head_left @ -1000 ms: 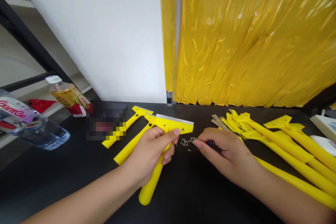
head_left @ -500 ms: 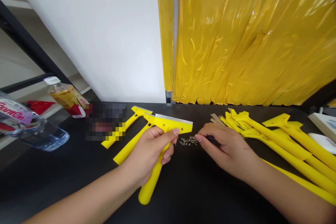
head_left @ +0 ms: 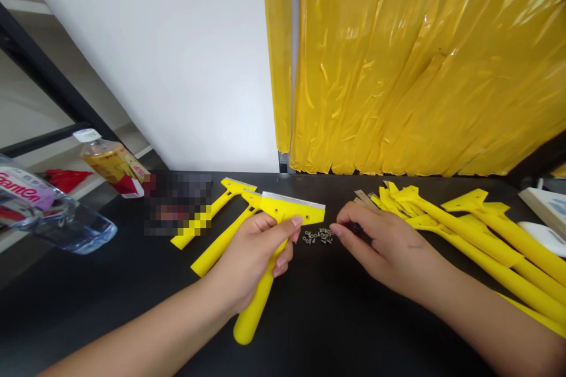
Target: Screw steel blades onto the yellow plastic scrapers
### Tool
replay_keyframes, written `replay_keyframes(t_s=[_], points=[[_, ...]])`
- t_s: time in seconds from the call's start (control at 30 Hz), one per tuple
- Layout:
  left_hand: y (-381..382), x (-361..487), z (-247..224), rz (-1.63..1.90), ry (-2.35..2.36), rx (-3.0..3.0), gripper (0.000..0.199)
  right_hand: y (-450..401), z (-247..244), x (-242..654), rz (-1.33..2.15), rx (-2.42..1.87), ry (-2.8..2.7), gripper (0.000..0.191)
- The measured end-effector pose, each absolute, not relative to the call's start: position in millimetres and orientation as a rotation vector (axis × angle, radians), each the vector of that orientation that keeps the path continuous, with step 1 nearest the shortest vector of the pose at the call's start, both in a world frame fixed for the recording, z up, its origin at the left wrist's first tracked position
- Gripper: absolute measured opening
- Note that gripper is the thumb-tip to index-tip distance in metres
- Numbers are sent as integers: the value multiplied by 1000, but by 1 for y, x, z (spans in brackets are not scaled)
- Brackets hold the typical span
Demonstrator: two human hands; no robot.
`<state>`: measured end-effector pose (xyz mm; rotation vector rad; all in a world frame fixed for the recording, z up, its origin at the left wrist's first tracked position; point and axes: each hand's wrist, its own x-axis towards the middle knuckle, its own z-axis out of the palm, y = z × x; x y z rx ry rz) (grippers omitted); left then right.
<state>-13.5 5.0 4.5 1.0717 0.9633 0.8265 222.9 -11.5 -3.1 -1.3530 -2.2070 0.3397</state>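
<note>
My left hand [head_left: 260,247] is wrapped round a yellow scraper [head_left: 254,312], its thumb on the head below a metal blade edge. Two small holes show in that head. My right hand [head_left: 380,241] is closed, thumb against forefinger, beside a little pile of screws and nuts [head_left: 317,235]. Something dark shows partly inside its fingers, too hidden to name. Two more yellow scrapers [head_left: 221,241] lie just left of my left hand.
Several yellow handles [head_left: 477,247] and smaller yellow pieces [head_left: 391,199] lie at the right on the black table [head_left: 309,324]. Two bottles [head_left: 117,165] are at the left. A white object [head_left: 542,238] sits at the far right, below yellow plastic sheeting [head_left: 398,70].
My right hand has shifted slightly to the right, away from the small hardware. My left hand and its scraper are almost unmoved.
</note>
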Motion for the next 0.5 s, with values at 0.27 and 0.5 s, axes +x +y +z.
replay_keyframes(t_s=[0.27, 0.5], points=[[4, -13, 6, 833, 959, 1062, 37, -14, -2, 223, 408, -1349, -2174, 11], [5, -14, 4, 826, 945, 1063, 34, -17, 4, 227, 465, -1301, -2054, 9]])
